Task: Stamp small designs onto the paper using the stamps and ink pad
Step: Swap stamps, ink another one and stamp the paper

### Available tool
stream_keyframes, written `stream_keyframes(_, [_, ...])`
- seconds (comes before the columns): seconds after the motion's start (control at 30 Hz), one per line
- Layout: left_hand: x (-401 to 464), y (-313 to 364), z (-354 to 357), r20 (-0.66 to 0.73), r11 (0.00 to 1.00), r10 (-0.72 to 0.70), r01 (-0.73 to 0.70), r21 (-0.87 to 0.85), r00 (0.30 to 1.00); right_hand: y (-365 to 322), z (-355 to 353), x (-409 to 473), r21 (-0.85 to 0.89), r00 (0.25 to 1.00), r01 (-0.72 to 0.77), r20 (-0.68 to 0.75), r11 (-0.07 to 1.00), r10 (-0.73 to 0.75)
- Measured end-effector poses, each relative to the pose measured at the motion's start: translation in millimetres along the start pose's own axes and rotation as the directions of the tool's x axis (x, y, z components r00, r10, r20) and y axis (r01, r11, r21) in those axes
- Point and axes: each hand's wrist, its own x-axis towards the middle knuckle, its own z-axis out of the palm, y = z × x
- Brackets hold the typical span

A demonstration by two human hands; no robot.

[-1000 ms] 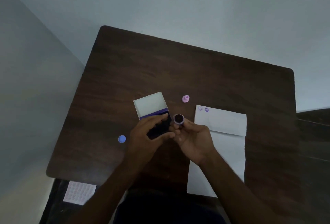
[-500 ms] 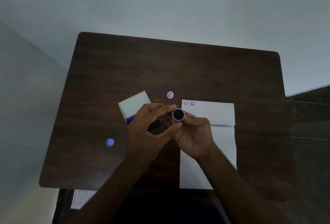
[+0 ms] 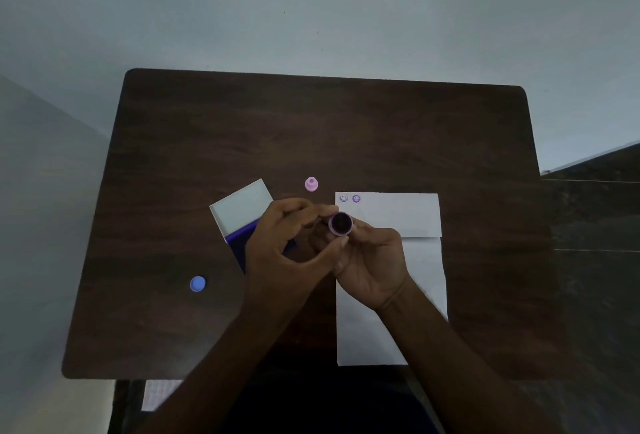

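Since a moment ago, left hand (image 3: 287,246) has lifted off the ink pad (image 3: 242,243) and closed in on the stamp.

Head view: right hand (image 3: 372,260) grips a small purple round stamp (image 3: 340,223), its dark inked face turned up toward the camera, held above the near-left corner of the white paper (image 3: 391,281). Left hand's fingers curl toward the stamp; whether they actually pinch it I cannot tell. The open ink pad lies on the dark wooden table (image 3: 311,128) just left of the hands, its white lid (image 3: 240,205) flipped back. Two purple smiley prints (image 3: 349,198) sit at the paper's far-left corner, so most of the sheet is unstamped. A pink stamp (image 3: 311,184) and blue cap (image 3: 197,283) lie apart.
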Motion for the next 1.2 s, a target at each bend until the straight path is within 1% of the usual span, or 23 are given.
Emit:
stream_keyframes(0.07, [2.7, 2.2, 5.1, -0.019, 1.0, 0.018, -0.018, -0.002, 1.0, -5.5, -5.6, -1.6, -0.036, 1.0, 0.0, 0.008, 0.999, 0.0])
stream_keyframes(0.13, [7.0, 1.0, 11.5, -0.017, 1.0, -0.012, 0.012, -0.005, 1.0, -12.3, -11.2, -3.7, -0.112, 1.0, 0.008, 0.008, 0.994, -0.007])
stream_keyframes(0.23, [14.4, -6.2, 26.9, 0.061, 0.991, -0.131, 0.13, 0.025, 0.99, -26.6, -22.6, -8.9, -0.342, 0.995, 0.063, -0.054, 0.937, -0.087])
stream_keyframes(0.27, [16.6, -8.8, 32.5, 0.09, 0.99, -0.142, 0.14, 0.03, 0.986, -30.6, -26.3, -10.9, -0.415, 0.989, 0.069, -0.088, 0.907, -0.116])
stream_keyframes(0.33, [23.8, -11.3, 44.7, 0.153, 0.988, -0.154, 0.155, 0.003, 0.976, -39.3, -35.1, -13.1, -0.489, 0.975, 0.064, -0.157, 0.87, -0.16])
stream_keyframes(0.47, [39.2, -14.5, 67.4, 0.217, 0.99, -0.082, 0.105, -0.096, 0.973, -54.8, -48.3, -12.2, -0.538, 0.933, 0.079, -0.257, 0.839, -0.253])
stream_keyframes(0.53, [46.6, -21.9, 77.6, 0.257, 0.99, -0.058, 0.09, -0.113, 0.965, -64.1, -53.3, -9.5, -0.616, 0.885, 0.083, -0.316, 0.784, -0.342])
stream_keyframes(0.57, [50.1, -28.6, 83.0, 0.269, 0.993, -0.05, 0.077, -0.091, 0.962, -69.5, -56.4, -7.1, -0.687, 0.843, 0.064, -0.351, 0.724, -0.407])
stream_keyframes(0.6, [53.3, -36.4, 87.8, 0.275, 0.998, -0.049, 0.06, -0.031, 0.96, -74.7, -59.2, -4.5, -0.774, 0.787, 0.021, -0.378, 0.633, -0.488])
stream_keyframes(0.63, [57.2, -45.3, 93.7, 0.269, 0.997, -0.053, 0.037, 0.065, 0.962, -80.0, -63.1, -0.6, -0.857, 0.72, -0.046, -0.385, 0.513, -0.577])
stream_keyframes(0.67, [61.1, -53.5, 99.4, 0.248, 0.985, -0.054, 0.01, 0.173, 0.967, -84.5, -67.3, 4.0, -0.919, 0.657, -0.126, -0.359, 0.372, -0.663])
stream_keyframes(0.7, [65.0, -60.8, 105.0, 0.218, 0.964, -0.044, -0.015, 0.264, 0.975, -87.7, -71.6, 8.8, -0.951, 0.615, -0.197, -0.308, 0.237, -0.726])
stream_keyframes(0.73, [69.2, -66.1, 110.2, 0.189, 0.944, -0.031, -0.033, 0.329, 0.981, -89.6, -75.5, 13.7, -0.961, 0.597, -0.245, -0.256, 0.131, -0.76])
stream_keyframes(0.77, [73.6, -69.8, 114.4, 0.172, 0.925, -0.017, -0.05, 0.376, 0.985, -90.4, -78.7, 18.3, -0.961, 0.596, -0.27, -0.212, 0.055, -0.775])
stream_keyframes(0.8, [78.4, -72.9, 118.8, 0.17, 0.907, 0.001, -0.073, 0.415, 0.985, -90.4, -82.5, 23.8, -0.96, 0.604, -0.281, -0.18, 0.003, -0.776])
stream_keyframes(0.87, [86.4, -78.8, 125.1, 0.189, 0.874, 0.044, -0.13, 0.468, 0.981, -88.6, -90.4, 34.9, -0.953, 0.63, -0.294, -0.138, -0.07, -0.764])
stream_keyframes(0.93, [91.7, -82.5, 128.4, 0.21, 0.862, 0.052, -0.15, 0.485, 0.976, -85.5, -96.8, 44.9, -0.943, 0.652, -0.311, -0.124, -0.115, -0.748])
stream_keyframes(1.07, [93.7, -84.7, 135.3, 0.241, 0.858, 0.054, -0.169, 0.486, 0.969, -80.5, -108.6, 56.6, -0.925, 0.669, -0.361, -0.168, -0.119, -0.724])
stream_keyframes(1.2, [92.9, -85.2, 141.6, 0.251, 0.87, 0.028, -0.147, 0.471, 0.968, -79.6, -117.8, 59.0, -0.915, 0.669, -0.39, -0.205, -0.103, -0.714])
